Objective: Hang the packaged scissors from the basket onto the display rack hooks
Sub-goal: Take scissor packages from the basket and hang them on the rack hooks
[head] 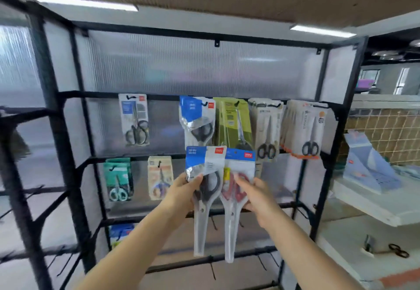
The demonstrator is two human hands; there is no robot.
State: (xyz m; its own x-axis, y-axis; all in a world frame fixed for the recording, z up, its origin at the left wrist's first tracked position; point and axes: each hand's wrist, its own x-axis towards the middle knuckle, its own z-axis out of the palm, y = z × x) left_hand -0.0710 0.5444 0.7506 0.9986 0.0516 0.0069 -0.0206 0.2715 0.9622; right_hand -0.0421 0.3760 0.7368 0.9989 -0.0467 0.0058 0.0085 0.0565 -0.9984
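Two clear-plastic scissor packs held up before the black metal display rack [318,130]: black-handled scissors pack [203,189] pinched in left hand [183,195], red-handled scissors pack [235,195] gripped in right hand [259,198], both just below the rack's hung blue-carded black scissors pack [197,121].

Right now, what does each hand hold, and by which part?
Left hand: black-handled scissors pack, at its handle section. Right hand: red-handled scissors pack, likewise.

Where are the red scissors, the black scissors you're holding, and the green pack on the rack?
red scissors [236,189]: head view, on the red handles.
black scissors [210,187]: head view, on the black handle.
green pack [231,121]: head view, on its card front.
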